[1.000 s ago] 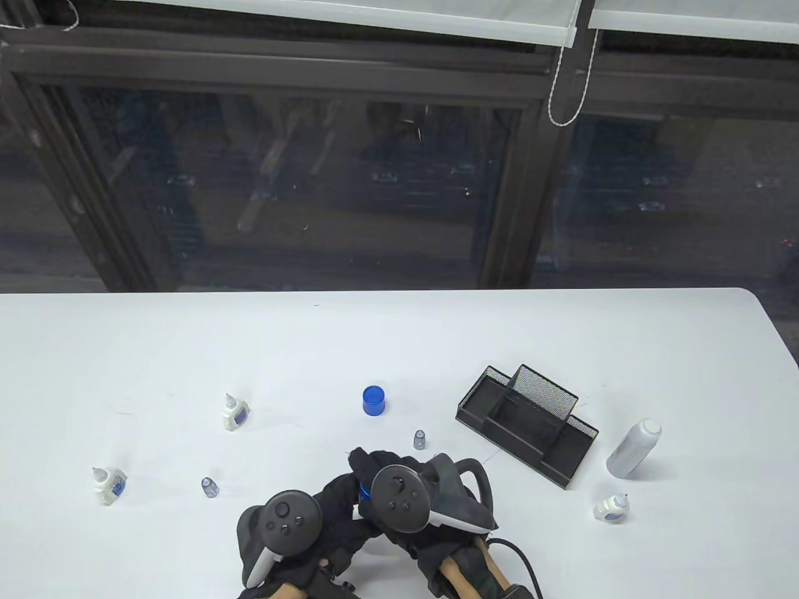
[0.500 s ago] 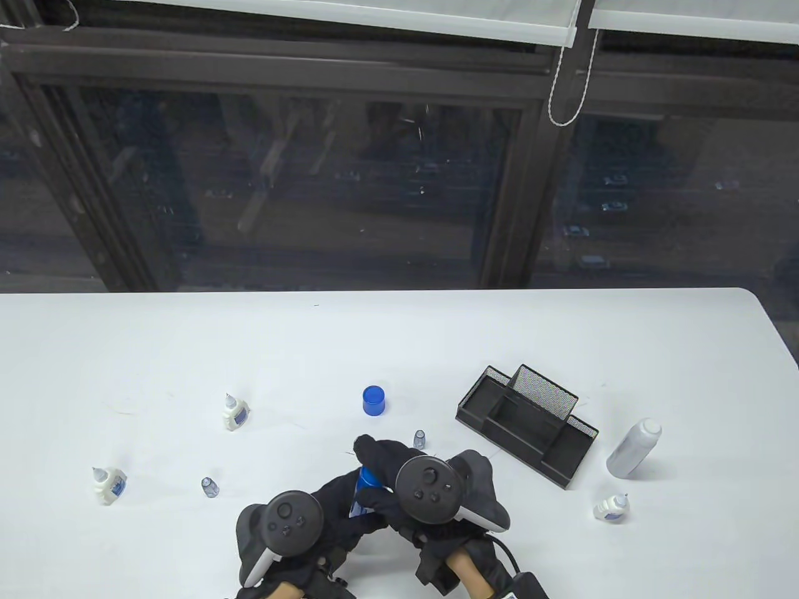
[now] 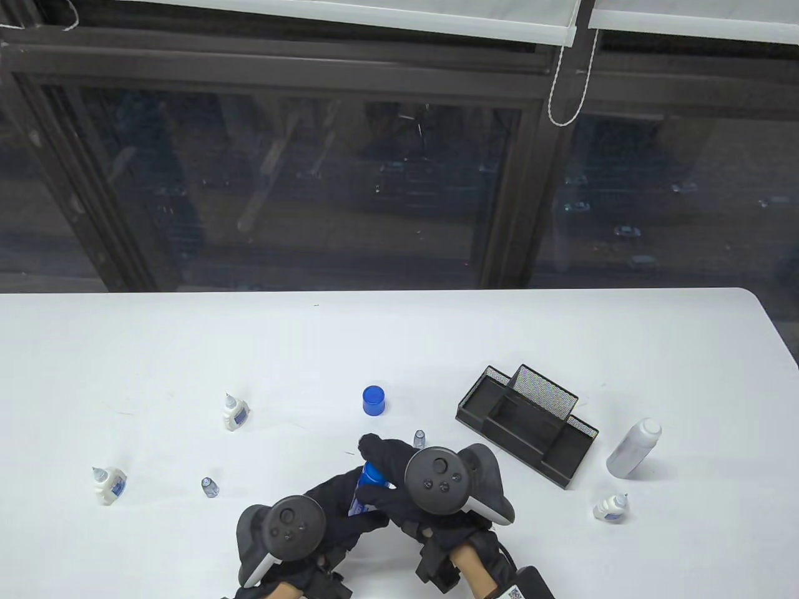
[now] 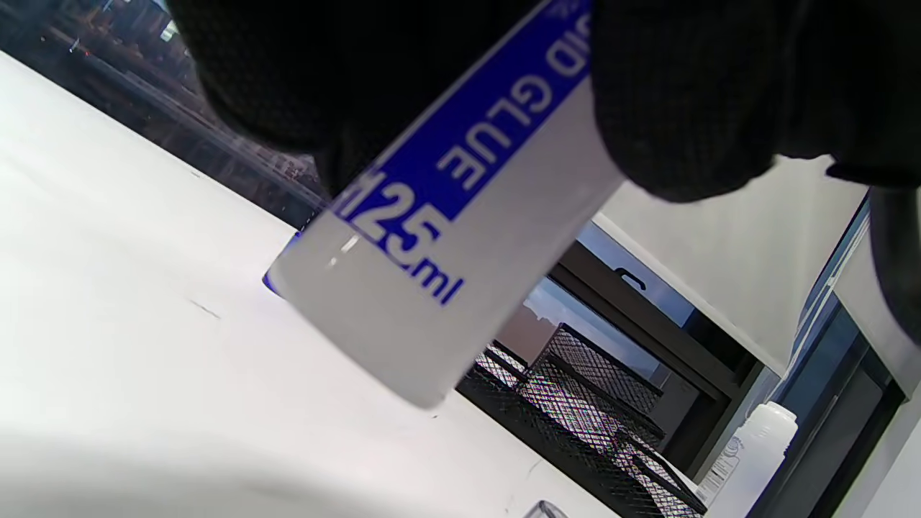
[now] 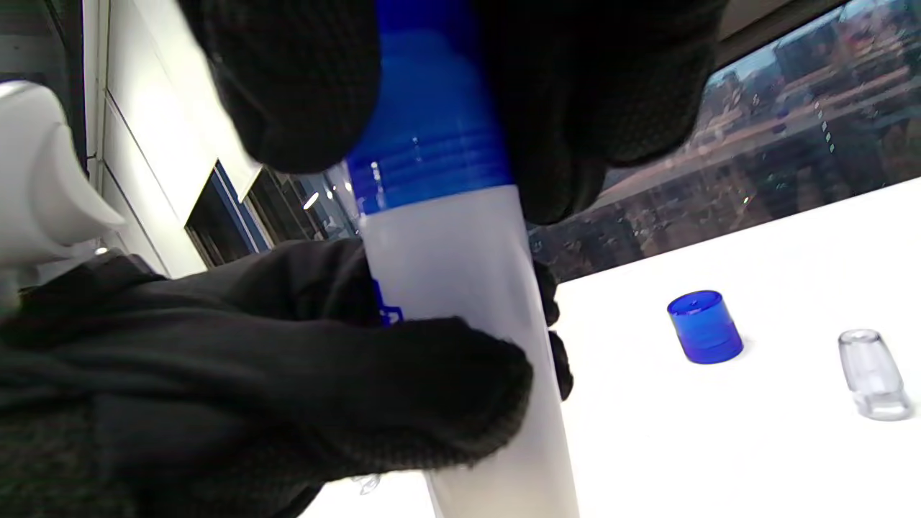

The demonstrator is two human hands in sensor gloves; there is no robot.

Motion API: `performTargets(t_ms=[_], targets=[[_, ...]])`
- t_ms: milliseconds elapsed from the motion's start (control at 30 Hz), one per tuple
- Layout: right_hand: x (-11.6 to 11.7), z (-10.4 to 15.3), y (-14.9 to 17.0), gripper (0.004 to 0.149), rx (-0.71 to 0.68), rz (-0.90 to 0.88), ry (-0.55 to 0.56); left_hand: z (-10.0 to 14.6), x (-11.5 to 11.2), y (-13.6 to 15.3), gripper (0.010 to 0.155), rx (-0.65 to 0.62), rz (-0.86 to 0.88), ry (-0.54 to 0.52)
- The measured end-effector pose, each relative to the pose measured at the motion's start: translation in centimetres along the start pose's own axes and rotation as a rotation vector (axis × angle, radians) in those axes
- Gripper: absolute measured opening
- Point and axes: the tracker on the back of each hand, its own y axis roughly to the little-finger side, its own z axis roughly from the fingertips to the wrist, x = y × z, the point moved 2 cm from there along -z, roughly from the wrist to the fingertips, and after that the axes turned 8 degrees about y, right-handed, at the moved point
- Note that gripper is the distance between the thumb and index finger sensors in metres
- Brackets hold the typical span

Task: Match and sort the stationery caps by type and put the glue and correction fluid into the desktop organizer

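At the far left of the table (image 3: pixel 187 337), two small correction fluid bottles (image 3: pixel 110 484) (image 3: pixel 234 412) stood uncapped, with a tiny clear cap (image 3: pixel 210 486) between them. Left open, they risked drying out or tipping if your sleeve brushed them.

Your left hand (image 3: pixel 337 508) was wrapped round the body of the glue bottle (image 3: pixel 365 493), held off the table and tilted; the left wrist view showed its base clear of the surface. Your right hand (image 3: pixel 399 474) had its fingers (image 5: pixel 302 86) curled over the blue cap (image 5: pixel 432 155) at the bottle's top, apparently turning it. I could not tell whether the cap was fully seated. If it had gone on crooked, it could have crossed the thread and leaked later in the organizer. With the bottle tilted, a slack left grip could have let it spin or slip.

A second blue cap (image 3: pixel 373 400) and another clear cap (image 3: pixel 419 439) sat just beyond your knuckles; a careless sweep could have knocked them rolling.

Further right, the black mesh organizer (image 3: pixel 525 423) held nothing visible. Beyond it stood a capless white bottle (image 3: pixel 633 448) and a third small bottle (image 3: pixel 611 508), both easy to topple when you reached over.
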Motion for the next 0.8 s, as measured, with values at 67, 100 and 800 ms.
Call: performTargets(t_ms=[67, 100, 800], targets=[[0.0, 0.1, -0.1, 0.067, 0.003, 0.005, 0.002, 0.1, -0.1, 0.1, 0.072, 0.007, 0.02, 0.01], [-0.2, 0.2, -0.1, 0.066, -0.003, 0.0, 0.004, 0.1, 0.0, 0.0, 0.073, -0.009, 0.004, 0.008], [-12.3, -5.9, 13.3, 0.066, 0.416, 0.245, 0.28, 1.6, 2.0, 4.0, 0.076, 0.15, -0.288, 0.091]])
